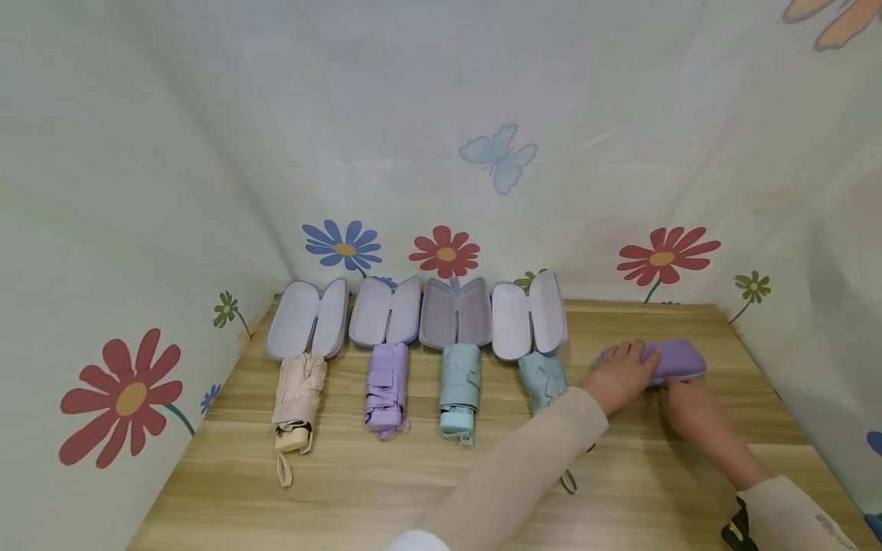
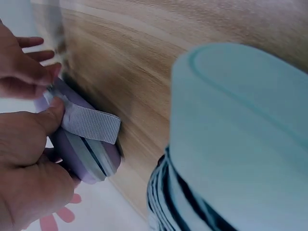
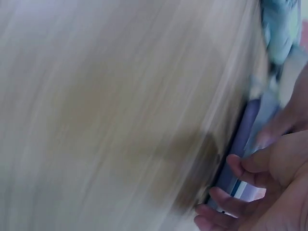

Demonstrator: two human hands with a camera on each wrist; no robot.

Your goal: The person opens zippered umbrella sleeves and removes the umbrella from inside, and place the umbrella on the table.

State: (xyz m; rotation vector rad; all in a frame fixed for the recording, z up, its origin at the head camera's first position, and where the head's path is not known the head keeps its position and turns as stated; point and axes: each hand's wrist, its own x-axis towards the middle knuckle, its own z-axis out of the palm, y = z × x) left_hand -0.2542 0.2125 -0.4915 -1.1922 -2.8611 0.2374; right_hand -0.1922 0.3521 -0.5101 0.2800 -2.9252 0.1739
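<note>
At the right of the table lies a purple zippered case (image 1: 678, 360), closed along most of its visible seam. My left hand (image 1: 623, 375) holds it from the left, thumb on the near side beside a grey strap (image 2: 94, 125), the other fingers over the lid. At the case's near edge my right hand (image 1: 696, 413) pinches the zipper pull between thumb and forefinger, its other fingers spread loosely; the pull is mostly hidden by the fingertips. Partly behind my left forearm lies a folded blue-green umbrella (image 1: 542, 379); its smooth handle (image 2: 240, 120) looms large in the left wrist view.
Several opened grey-lined cases (image 1: 510, 317) stand in a row along the back of the wooden table (image 1: 386, 490). In front of them lie a beige umbrella (image 1: 299, 390), a purple umbrella (image 1: 387, 383) and a teal umbrella (image 1: 460, 386), all folded. Flower-printed cloth (image 1: 386, 153) walls the table.
</note>
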